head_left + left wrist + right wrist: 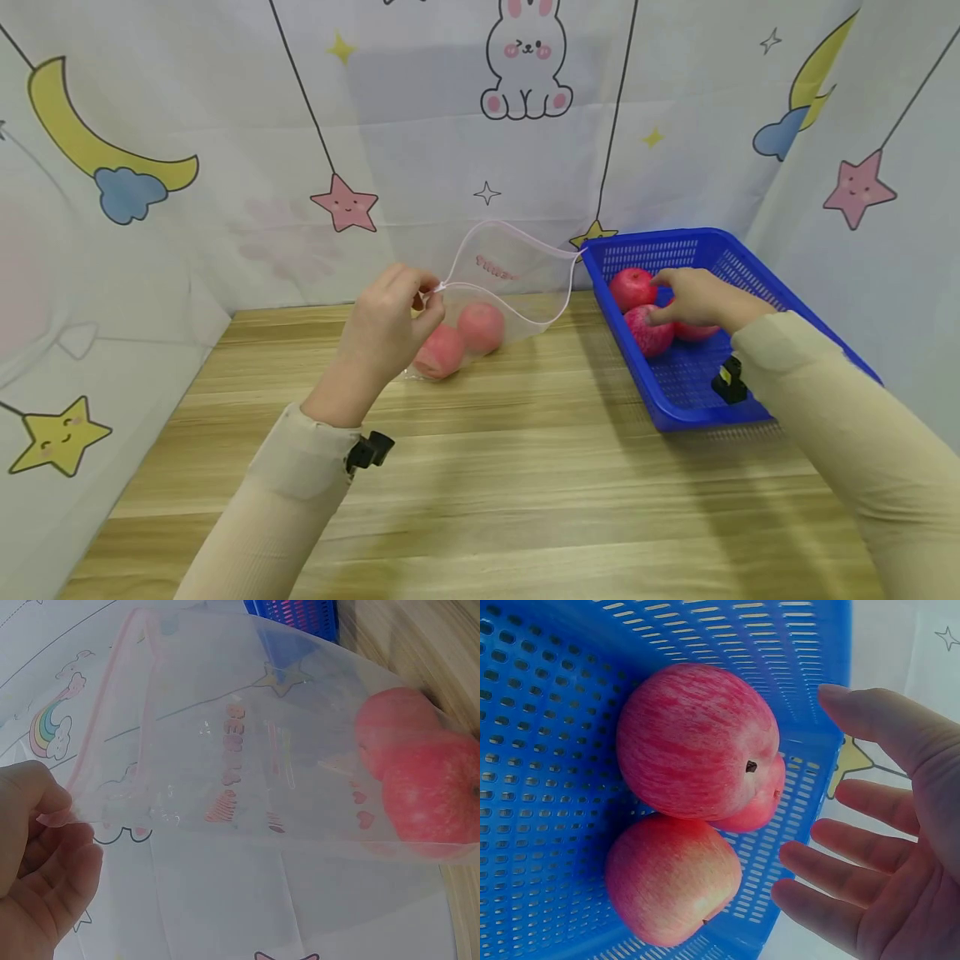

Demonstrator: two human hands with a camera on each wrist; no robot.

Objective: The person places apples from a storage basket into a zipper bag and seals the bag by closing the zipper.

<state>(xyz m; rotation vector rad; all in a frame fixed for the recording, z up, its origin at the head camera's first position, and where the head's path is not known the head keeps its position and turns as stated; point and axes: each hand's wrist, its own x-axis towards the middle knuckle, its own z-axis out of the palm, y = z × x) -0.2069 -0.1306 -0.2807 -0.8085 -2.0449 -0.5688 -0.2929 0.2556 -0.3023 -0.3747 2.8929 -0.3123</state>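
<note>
My left hand pinches one corner of the rim of a clear zip bag, whose mouth gapes wide. Two red apples lie low in the bag; the front apple overlaps the other apple in the left wrist view. Over the blue basket, my right hand reaches in with fingers and thumb spread and nothing gripped. Beneath it are three apples: a large striped apple, a paler apple beside it, and a third apple partly hidden behind the large one.
The basket stands at the right of the wooden table, its slotted walls rising around the apples. Behind the table hangs a printed white cloth with a rabbit and stars. The cloth also lines both sides.
</note>
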